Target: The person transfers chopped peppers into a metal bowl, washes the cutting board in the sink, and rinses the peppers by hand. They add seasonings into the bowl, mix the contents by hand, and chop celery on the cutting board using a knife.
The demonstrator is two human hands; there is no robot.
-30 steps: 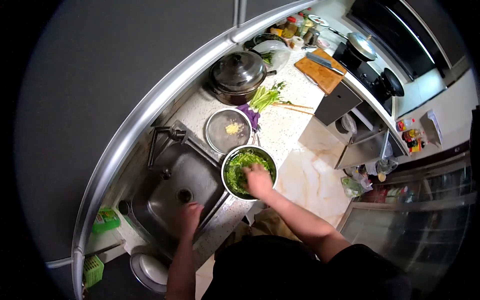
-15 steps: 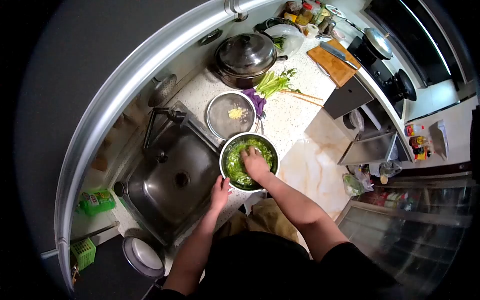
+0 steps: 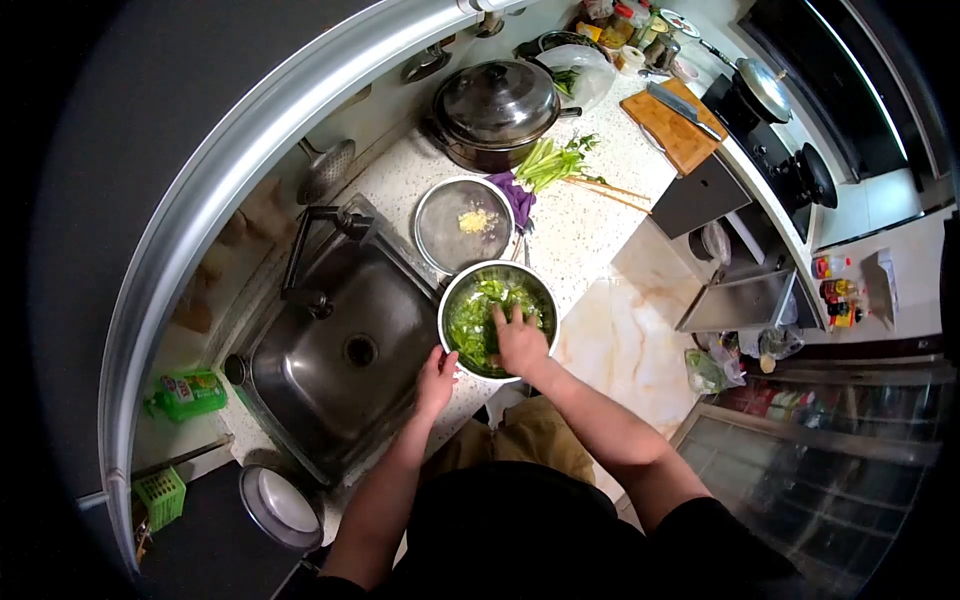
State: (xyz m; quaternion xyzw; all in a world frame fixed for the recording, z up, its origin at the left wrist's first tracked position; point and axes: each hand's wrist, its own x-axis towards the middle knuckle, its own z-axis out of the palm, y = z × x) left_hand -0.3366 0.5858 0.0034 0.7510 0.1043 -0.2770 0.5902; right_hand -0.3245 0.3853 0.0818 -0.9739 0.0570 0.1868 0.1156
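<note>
A round metal bowl (image 3: pixel 549 300) of wet, chopped green vegetables (image 3: pixel 468 322) stands at the counter's front edge, right of the sink. My left hand (image 3: pixel 435 382) grips its near-left rim, thumb on top. Inside the bowl, my right hand (image 3: pixel 522 345) reaches into the greens with its fingers spread; their tips are partly hidden among the pieces. Just behind the bowl lies a round metal lid or tray (image 3: pixel 442 228) with a small heap of pale yellow chopped bits (image 3: pixel 478 220) on it.
To the left is a steel sink (image 3: pixel 330 385) with a black faucet (image 3: pixel 318 302). Farther back are a lidded pot (image 3: pixel 498 105), leafy stalks (image 3: pixel 548 168), a purple cloth (image 3: pixel 520 205) and chopsticks (image 3: pixel 615 193). A knife (image 3: pixel 680 106) rests on a cutting board (image 3: pixel 665 135).
My right hand has shifted slightly right and toward me within the bowl, and its fingers look more spread. The greens have been stirred around. My left hand stays on the rim.
</note>
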